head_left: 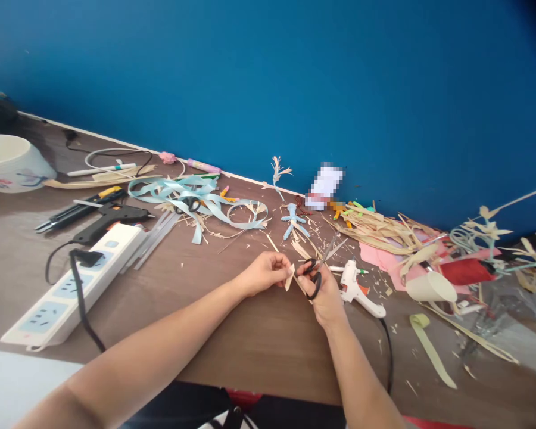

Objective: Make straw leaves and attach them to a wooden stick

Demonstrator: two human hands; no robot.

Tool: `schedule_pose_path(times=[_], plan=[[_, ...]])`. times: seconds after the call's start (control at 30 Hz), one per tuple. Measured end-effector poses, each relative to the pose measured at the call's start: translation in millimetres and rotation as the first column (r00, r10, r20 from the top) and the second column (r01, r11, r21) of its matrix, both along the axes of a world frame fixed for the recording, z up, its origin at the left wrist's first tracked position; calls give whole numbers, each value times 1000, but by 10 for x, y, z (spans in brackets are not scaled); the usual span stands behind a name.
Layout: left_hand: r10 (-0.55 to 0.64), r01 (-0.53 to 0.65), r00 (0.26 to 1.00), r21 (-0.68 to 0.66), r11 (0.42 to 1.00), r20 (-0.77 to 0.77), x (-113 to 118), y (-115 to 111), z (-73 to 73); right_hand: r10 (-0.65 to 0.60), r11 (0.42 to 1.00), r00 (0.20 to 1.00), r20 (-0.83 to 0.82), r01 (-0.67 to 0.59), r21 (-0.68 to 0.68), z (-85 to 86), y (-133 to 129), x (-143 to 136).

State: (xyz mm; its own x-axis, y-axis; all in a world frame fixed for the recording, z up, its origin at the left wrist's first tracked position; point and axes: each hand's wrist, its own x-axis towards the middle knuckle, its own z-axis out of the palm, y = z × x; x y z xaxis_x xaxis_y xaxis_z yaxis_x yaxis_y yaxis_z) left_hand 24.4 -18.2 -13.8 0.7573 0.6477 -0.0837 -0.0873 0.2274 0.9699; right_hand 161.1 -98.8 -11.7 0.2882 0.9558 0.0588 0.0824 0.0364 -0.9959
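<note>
My left hand (268, 274) is closed, its thumb and fingers pinching a small cream petal-like piece of husk or paper (289, 279). My right hand (326, 298) is wrapped round black-handled scissors (316, 285), whose parted blades point up and away from the piece. The right fingertips come close to the cream piece; whether they also grip it I cannot tell. Just beyond the hands lies a light-blue twisted figure (291, 220) among cream scraps. A white glue gun (355, 283) rests right of my right hand.
A white power strip (78, 286), a black glue gun (111, 220) and clear glue sticks (154, 238) lie left. Light-blue ribbon (183, 193) is heaped behind. Dried cream strips (379, 229), a paper cup (431, 289) and a red roll (467, 271) lie right. The blue wall (268, 89) bounds the table.
</note>
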Motion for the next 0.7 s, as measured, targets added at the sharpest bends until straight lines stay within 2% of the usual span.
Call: schedule_pose_path(times=[0.17,0.4,0.47,0.57,0.7], plan=[[-59,68,993,85,994,-101,18,-44,14,27,999,1000,11,-27,-18,6,11,-51],[-105,107,990,20,994,-95,22,-35,-42,28,999,999,33,-27,-25,8,28,-58],[-63,63,996,-8,998,-69,21,-32,-40,12,1000,999,44,-12,-15,14,22,-55],[78,-73,996,-117,990,40,10,-12,-15,22,999,993,116,-17,-43,8,-10,-38],[228,-179,959,-260,949,171,-18,33,21,70,988,932,355,-16,-151,-31,-67,-21]])
